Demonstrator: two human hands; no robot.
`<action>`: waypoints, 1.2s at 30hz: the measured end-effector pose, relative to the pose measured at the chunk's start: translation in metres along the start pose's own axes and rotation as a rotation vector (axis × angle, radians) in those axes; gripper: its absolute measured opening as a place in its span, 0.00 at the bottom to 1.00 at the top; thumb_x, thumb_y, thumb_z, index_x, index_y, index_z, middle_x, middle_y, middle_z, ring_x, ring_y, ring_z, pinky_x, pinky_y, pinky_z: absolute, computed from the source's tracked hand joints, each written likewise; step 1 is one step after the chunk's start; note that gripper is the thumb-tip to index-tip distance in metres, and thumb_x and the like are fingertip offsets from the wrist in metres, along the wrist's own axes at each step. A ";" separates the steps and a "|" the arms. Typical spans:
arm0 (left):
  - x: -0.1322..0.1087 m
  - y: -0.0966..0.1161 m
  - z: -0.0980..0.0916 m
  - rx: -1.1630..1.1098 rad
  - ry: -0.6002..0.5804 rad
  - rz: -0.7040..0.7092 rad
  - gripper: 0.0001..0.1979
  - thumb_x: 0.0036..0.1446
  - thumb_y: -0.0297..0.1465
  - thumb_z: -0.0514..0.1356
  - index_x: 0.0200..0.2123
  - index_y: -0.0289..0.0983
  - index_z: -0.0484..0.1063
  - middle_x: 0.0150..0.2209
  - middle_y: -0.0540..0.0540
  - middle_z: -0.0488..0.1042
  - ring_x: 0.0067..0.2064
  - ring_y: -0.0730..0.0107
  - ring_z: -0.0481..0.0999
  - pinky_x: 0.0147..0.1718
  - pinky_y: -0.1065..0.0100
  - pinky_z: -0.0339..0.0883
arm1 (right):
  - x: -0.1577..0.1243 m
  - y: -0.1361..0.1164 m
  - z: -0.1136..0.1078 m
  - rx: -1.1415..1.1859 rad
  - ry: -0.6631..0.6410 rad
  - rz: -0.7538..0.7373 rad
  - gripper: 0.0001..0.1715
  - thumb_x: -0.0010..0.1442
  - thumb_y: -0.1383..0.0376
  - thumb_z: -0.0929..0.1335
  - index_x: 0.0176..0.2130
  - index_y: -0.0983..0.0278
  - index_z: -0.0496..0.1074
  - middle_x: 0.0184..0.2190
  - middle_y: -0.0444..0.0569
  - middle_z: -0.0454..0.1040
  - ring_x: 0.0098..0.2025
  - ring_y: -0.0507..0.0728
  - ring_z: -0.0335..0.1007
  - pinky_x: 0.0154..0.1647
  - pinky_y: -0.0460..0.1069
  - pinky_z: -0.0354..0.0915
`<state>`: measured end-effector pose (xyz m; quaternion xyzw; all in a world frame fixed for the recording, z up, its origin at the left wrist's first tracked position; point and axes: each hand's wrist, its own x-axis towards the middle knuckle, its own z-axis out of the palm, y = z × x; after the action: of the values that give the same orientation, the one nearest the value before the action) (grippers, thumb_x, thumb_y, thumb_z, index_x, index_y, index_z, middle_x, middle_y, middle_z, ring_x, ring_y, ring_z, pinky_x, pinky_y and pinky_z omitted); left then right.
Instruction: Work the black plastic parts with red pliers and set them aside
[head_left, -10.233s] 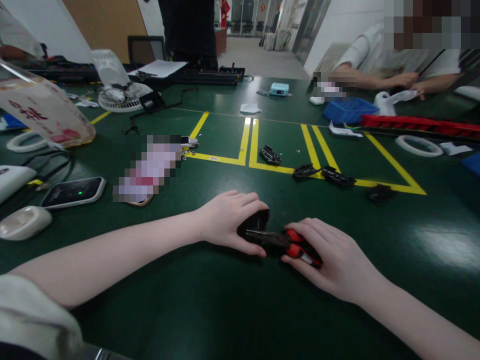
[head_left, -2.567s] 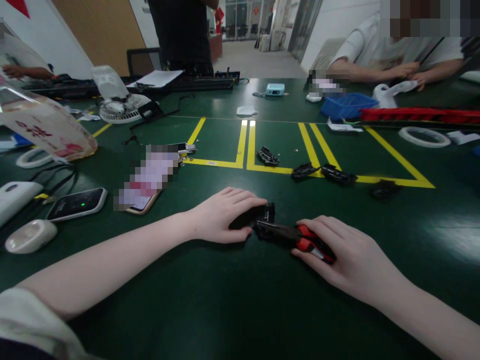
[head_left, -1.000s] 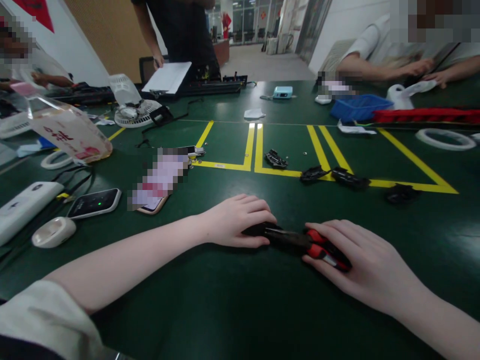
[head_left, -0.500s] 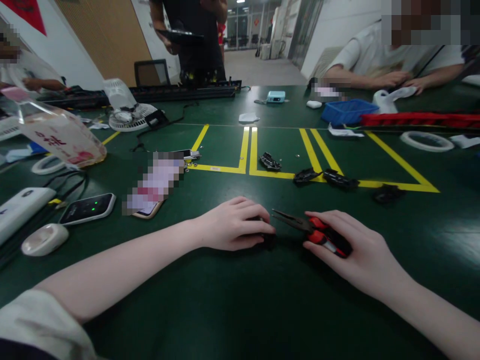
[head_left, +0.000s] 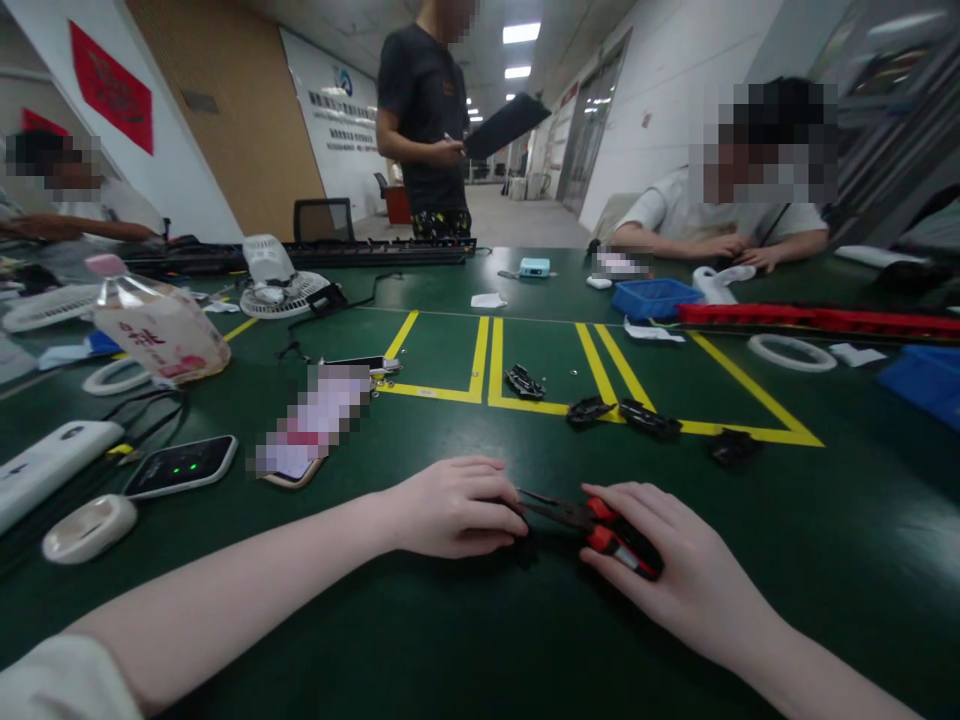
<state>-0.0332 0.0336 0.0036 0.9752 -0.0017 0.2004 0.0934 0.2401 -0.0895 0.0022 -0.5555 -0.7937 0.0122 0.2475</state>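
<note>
The red-handled needle-nose pliers [head_left: 592, 522] lay low over the green table mat [head_left: 480, 640], their tips just beside a small black plastic part [head_left: 517, 510] that was mostly hidden. The right hand [head_left: 667, 565] was wrapped around the pliers' handles; the left hand [head_left: 457, 505] lay flat over the part, pinning it to the mat. The grip would probably go best with the part pressed firmly down and the tips kept level with it. Four more black plastic parts [head_left: 585, 410] lay along the yellow tape lines [head_left: 480, 360], and two phones [head_left: 180, 465] rested at the left.
</note>
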 end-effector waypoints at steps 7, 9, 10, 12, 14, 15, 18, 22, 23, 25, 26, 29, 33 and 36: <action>0.000 0.002 0.005 0.017 -0.006 -0.061 0.08 0.67 0.32 0.56 0.45 0.40 0.73 0.47 0.46 0.77 0.50 0.70 0.77 0.63 0.61 0.63 | 0.001 -0.003 -0.003 -0.023 -0.008 -0.038 0.25 0.60 0.55 0.69 0.56 0.59 0.69 0.45 0.52 0.78 0.43 0.60 0.76 0.40 0.55 0.74; 0.001 0.004 0.004 0.026 -0.013 -0.063 0.07 0.67 0.32 0.56 0.45 0.40 0.73 0.46 0.46 0.77 0.50 0.69 0.77 0.63 0.59 0.62 | 0.001 -0.003 -0.003 -0.025 0.000 -0.039 0.26 0.60 0.55 0.69 0.56 0.59 0.69 0.45 0.53 0.78 0.43 0.60 0.76 0.40 0.55 0.74; 0.002 0.004 0.004 0.031 -0.017 -0.064 0.07 0.67 0.31 0.56 0.44 0.40 0.73 0.46 0.46 0.76 0.50 0.69 0.77 0.63 0.59 0.62 | 0.000 -0.003 -0.002 -0.022 0.003 -0.036 0.26 0.60 0.55 0.69 0.56 0.59 0.69 0.45 0.53 0.78 0.43 0.61 0.76 0.40 0.55 0.74; 0.003 0.005 0.004 0.044 -0.022 -0.062 0.06 0.67 0.30 0.55 0.44 0.40 0.72 0.45 0.47 0.76 0.48 0.70 0.77 0.64 0.57 0.61 | 0.000 -0.002 -0.002 -0.019 0.008 -0.026 0.25 0.61 0.55 0.69 0.56 0.58 0.69 0.45 0.53 0.78 0.43 0.61 0.76 0.40 0.56 0.73; 0.003 0.006 0.004 0.063 -0.025 -0.053 0.06 0.66 0.30 0.55 0.44 0.40 0.72 0.43 0.48 0.76 0.46 0.70 0.77 0.65 0.57 0.60 | 0.000 -0.002 -0.002 -0.028 0.012 -0.017 0.25 0.61 0.55 0.68 0.56 0.58 0.69 0.45 0.54 0.78 0.43 0.61 0.76 0.40 0.56 0.73; 0.003 0.007 0.004 0.074 -0.024 -0.050 0.06 0.66 0.30 0.55 0.43 0.40 0.71 0.43 0.48 0.77 0.46 0.71 0.77 0.65 0.57 0.59 | 0.000 -0.001 -0.002 -0.037 0.012 -0.012 0.25 0.61 0.54 0.68 0.56 0.58 0.69 0.45 0.53 0.78 0.42 0.61 0.76 0.40 0.56 0.73; 0.003 0.008 0.005 0.108 -0.023 -0.050 0.06 0.66 0.29 0.54 0.43 0.39 0.71 0.42 0.49 0.76 0.45 0.72 0.78 0.67 0.56 0.56 | 0.001 -0.001 -0.001 -0.065 0.005 0.015 0.25 0.61 0.54 0.69 0.56 0.59 0.69 0.45 0.53 0.77 0.43 0.61 0.75 0.40 0.57 0.73; 0.002 0.010 0.006 0.149 -0.012 -0.029 0.07 0.67 0.28 0.53 0.43 0.39 0.70 0.43 0.49 0.76 0.44 0.72 0.78 0.68 0.54 0.53 | 0.002 0.001 0.001 -0.091 -0.008 0.054 0.26 0.61 0.52 0.69 0.56 0.58 0.69 0.46 0.53 0.77 0.44 0.62 0.74 0.41 0.57 0.72; 0.002 0.010 0.006 0.165 -0.012 -0.022 0.07 0.66 0.28 0.53 0.43 0.39 0.70 0.42 0.49 0.76 0.44 0.72 0.78 0.68 0.54 0.53 | 0.002 0.001 0.002 -0.097 -0.014 0.062 0.26 0.61 0.52 0.68 0.56 0.58 0.69 0.46 0.53 0.77 0.45 0.62 0.74 0.41 0.58 0.72; 0.003 0.011 0.006 0.200 -0.018 -0.009 0.07 0.66 0.28 0.53 0.42 0.38 0.70 0.41 0.49 0.77 0.43 0.71 0.78 0.67 0.55 0.53 | 0.002 0.001 0.002 -0.103 -0.027 0.072 0.27 0.61 0.51 0.68 0.56 0.58 0.69 0.46 0.53 0.76 0.45 0.62 0.74 0.42 0.58 0.72; 0.003 0.011 0.005 0.214 -0.020 -0.004 0.06 0.66 0.28 0.53 0.41 0.38 0.70 0.39 0.50 0.76 0.42 0.71 0.78 0.67 0.56 0.53 | 0.002 0.001 0.001 -0.106 -0.033 0.076 0.27 0.61 0.51 0.68 0.56 0.58 0.69 0.46 0.53 0.76 0.45 0.62 0.73 0.42 0.58 0.72; 0.004 0.011 0.006 0.242 -0.024 0.005 0.06 0.66 0.29 0.53 0.40 0.38 0.70 0.38 0.50 0.76 0.41 0.72 0.78 0.67 0.56 0.54 | 0.004 -0.003 -0.003 -0.114 -0.062 0.095 0.27 0.61 0.51 0.68 0.56 0.59 0.69 0.47 0.54 0.76 0.46 0.62 0.73 0.44 0.59 0.72; 0.004 0.012 0.008 0.279 -0.009 0.011 0.06 0.66 0.29 0.52 0.40 0.39 0.69 0.38 0.50 0.75 0.41 0.73 0.77 0.66 0.57 0.56 | 0.008 -0.007 -0.007 -0.102 -0.102 0.121 0.26 0.60 0.53 0.69 0.55 0.60 0.71 0.47 0.55 0.76 0.46 0.62 0.73 0.45 0.60 0.71; 0.004 0.013 0.010 0.325 0.017 0.025 0.06 0.66 0.29 0.52 0.38 0.39 0.69 0.38 0.50 0.75 0.40 0.73 0.76 0.65 0.58 0.59 | 0.009 -0.007 -0.005 -0.073 -0.118 0.136 0.27 0.59 0.53 0.70 0.55 0.60 0.72 0.48 0.55 0.75 0.48 0.63 0.72 0.47 0.60 0.70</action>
<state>-0.0263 0.0188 -0.0016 0.9756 0.0194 0.2077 -0.0682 0.2343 -0.0856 0.0122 -0.6152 -0.7672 0.0328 0.1784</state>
